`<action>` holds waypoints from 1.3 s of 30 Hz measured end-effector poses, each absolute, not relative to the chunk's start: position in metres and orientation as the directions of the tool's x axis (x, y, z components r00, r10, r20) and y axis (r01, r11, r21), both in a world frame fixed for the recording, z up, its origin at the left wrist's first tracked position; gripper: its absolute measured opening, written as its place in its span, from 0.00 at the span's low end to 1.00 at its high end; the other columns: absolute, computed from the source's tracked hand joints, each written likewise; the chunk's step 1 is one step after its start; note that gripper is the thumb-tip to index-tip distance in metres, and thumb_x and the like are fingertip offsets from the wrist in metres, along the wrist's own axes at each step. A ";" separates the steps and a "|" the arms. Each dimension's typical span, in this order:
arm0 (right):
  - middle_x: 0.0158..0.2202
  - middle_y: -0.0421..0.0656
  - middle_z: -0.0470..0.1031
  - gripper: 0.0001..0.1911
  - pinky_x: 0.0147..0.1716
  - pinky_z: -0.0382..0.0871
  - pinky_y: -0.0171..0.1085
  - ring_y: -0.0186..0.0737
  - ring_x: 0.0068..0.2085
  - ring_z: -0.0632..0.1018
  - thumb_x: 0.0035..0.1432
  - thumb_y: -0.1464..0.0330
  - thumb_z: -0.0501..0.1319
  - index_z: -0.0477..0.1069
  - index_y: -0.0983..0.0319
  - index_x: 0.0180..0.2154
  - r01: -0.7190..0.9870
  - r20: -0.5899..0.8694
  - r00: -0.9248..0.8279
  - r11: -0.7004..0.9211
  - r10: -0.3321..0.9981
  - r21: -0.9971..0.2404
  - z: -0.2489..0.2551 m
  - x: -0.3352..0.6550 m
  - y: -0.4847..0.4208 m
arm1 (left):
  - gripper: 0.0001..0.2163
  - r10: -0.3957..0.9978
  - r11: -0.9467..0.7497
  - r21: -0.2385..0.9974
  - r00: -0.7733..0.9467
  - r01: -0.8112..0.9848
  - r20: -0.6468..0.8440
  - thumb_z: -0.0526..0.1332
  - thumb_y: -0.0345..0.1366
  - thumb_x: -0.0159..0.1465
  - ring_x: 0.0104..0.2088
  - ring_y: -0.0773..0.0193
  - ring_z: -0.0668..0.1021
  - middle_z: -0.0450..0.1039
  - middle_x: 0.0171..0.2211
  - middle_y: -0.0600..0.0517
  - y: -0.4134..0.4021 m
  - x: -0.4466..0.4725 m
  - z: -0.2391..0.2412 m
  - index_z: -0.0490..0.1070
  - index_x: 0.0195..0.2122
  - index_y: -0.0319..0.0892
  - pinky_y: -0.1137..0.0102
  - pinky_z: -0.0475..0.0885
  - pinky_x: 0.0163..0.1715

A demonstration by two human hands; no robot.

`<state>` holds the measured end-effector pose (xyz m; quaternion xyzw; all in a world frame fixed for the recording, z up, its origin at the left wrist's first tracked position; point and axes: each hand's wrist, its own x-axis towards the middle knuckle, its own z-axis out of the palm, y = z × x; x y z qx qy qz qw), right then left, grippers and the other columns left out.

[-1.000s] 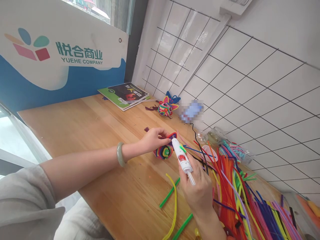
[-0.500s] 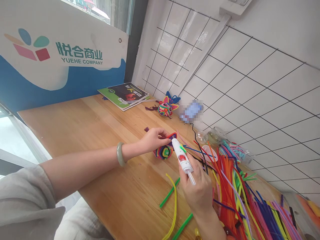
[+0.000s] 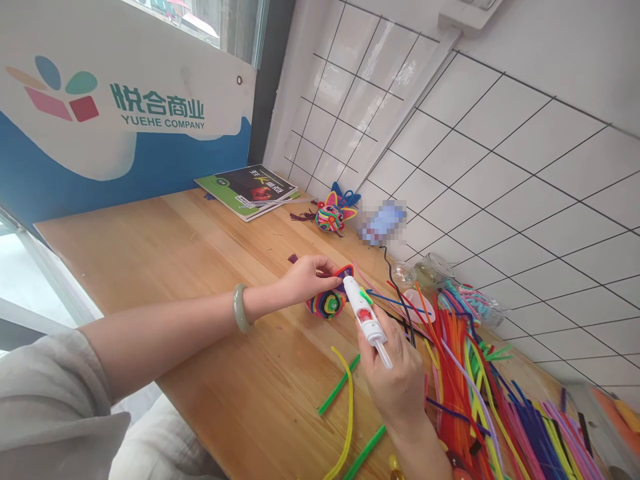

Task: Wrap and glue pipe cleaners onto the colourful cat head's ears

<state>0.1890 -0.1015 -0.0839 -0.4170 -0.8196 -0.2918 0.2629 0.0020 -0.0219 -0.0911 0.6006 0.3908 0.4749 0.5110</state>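
My left hand (image 3: 303,279) pinches a small multicoloured pipe-cleaner figure (image 3: 330,299) that rests on the wooden table (image 3: 165,260). A green bangle (image 3: 240,309) sits on that wrist. My right hand (image 3: 397,380) grips a white glue gun (image 3: 366,319), whose nozzle touches the figure's upper right side. A clear glue stick pokes out of the gun's rear end.
A big heap of coloured pipe cleaners (image 3: 495,387) covers the table's right side. Loose green and yellow stems (image 3: 345,393) lie near my right hand. A finished pipe-cleaner mask (image 3: 333,215), a booklet (image 3: 253,189) and a black cable (image 3: 397,287) lie toward the tiled wall.
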 end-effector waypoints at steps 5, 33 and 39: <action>0.41 0.52 0.75 0.21 0.35 0.71 0.38 0.43 0.39 0.76 0.60 0.68 0.53 0.57 0.69 0.53 0.843 0.669 -0.508 0.472 0.542 0.258 -0.084 0.189 -0.102 | 0.08 0.959 -0.163 0.987 0.236 0.004 0.158 0.62 0.36 0.53 0.27 0.69 0.76 0.74 0.26 0.53 -0.023 0.002 -0.089 0.71 0.29 0.36 0.77 0.72 0.27; 0.41 0.52 0.75 0.21 0.34 0.72 0.38 0.43 0.37 0.77 0.60 0.68 0.53 0.57 0.69 0.54 0.837 0.685 -0.522 0.461 0.508 0.295 -0.084 0.189 -0.100 | 0.06 0.960 -0.155 0.988 0.236 0.011 0.148 0.62 0.35 0.53 0.24 0.72 0.74 0.72 0.23 0.55 -0.022 0.001 -0.089 0.70 0.27 0.37 0.79 0.70 0.23; 0.41 0.53 0.75 0.22 0.34 0.72 0.38 0.43 0.38 0.78 0.61 0.68 0.53 0.56 0.69 0.55 0.835 0.682 -0.524 0.467 0.511 0.291 -0.083 0.189 -0.100 | 0.06 0.961 -0.149 0.989 0.237 0.011 0.142 0.62 0.36 0.53 0.25 0.71 0.74 0.72 0.24 0.54 -0.022 0.001 -0.089 0.70 0.27 0.37 0.79 0.70 0.23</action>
